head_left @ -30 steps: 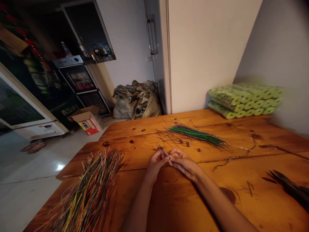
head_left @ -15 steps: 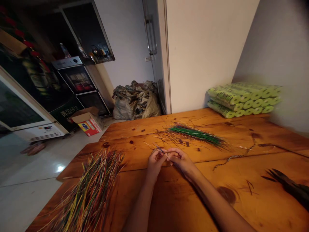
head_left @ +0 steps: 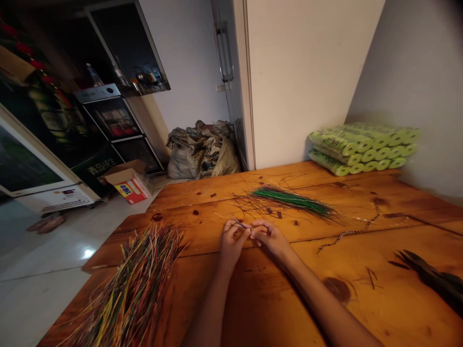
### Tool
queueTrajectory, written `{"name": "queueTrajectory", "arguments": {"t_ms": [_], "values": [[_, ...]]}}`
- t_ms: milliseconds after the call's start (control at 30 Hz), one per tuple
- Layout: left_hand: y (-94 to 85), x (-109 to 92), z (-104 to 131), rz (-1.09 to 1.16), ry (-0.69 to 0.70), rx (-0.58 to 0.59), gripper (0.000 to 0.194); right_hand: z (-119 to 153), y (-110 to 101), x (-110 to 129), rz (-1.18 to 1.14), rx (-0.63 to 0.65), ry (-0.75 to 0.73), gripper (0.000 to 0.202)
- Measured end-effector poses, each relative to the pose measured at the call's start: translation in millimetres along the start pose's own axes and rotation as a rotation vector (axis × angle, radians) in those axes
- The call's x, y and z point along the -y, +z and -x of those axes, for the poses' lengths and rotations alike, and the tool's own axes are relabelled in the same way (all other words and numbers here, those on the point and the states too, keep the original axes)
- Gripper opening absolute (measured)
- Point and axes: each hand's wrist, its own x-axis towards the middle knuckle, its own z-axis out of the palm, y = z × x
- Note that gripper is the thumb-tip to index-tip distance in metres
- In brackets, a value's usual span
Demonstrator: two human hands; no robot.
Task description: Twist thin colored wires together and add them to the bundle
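Note:
Over the middle of the wooden table (head_left: 267, 299), my left hand (head_left: 233, 237) is closed in a pinch around a few thin dark wires (head_left: 238, 222), whose ends fan out beyond the fingers. My right hand (head_left: 269, 235) meets it fingertip to fingertip, also pinching, and seems to grip the near ends of these wires; the exact contact is too small to see. A large loose pile of multicoloured wires (head_left: 137, 284) lies left of my hands. Beyond them rests a bundle of green and dark wires (head_left: 291, 198).
Black-handled pliers (head_left: 430, 279) lie at the right edge. A thin beaded-looking strand (head_left: 347, 234) curves across the right side. Stacked yellow-green rolls (head_left: 361, 147) sit at the back right. On the floor stand a cardboard box (head_left: 132, 185) and full sacks (head_left: 202, 152).
The view has shifted slightly. My hands stay together in nearly the same place, with only a small change of finger position around the wires.

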Motion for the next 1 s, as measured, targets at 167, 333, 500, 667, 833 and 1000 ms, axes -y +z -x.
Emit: {"name": "queueTrajectory", "arguments": {"t_ms": [167, 333, 500, 667, 833, 1000], "values": [[-0.3, 2.9, 0.0, -0.035, 0.030, 0.027, 0.012, 1.2, -0.8, 2.1, 0.005, 0.006, 0.025, 0.029], [0.0, 5.3, -0.2, -0.006, 0.025, 0.043, 0.014, 2.3, -3.1, 3.0, 0.011, 0.016, 0.040, 0.028], [-1.4, 3.2, 0.8, -0.051, 0.029, 0.052, 0.017, 0.5, -4.8, 5.1, 0.057, 0.011, 0.027, 0.027], [-0.9, 3.8, 1.2, -0.149, 0.073, 0.005, 0.015, 1.6, -3.7, 7.3, 0.131, -0.022, -0.017, 0.025], [1.8, 9.0, 1.3, -0.180, 0.098, -0.068, 0.013, 5.1, -2.2, 8.6, 0.325, -0.070, -0.125, 0.018], [2.4, 13.3, 1.8, -0.258, 0.081, -0.076, 0.015, 9.1, -2.8, 9.0, 0.635, -0.014, -0.274, 0.008]]}}
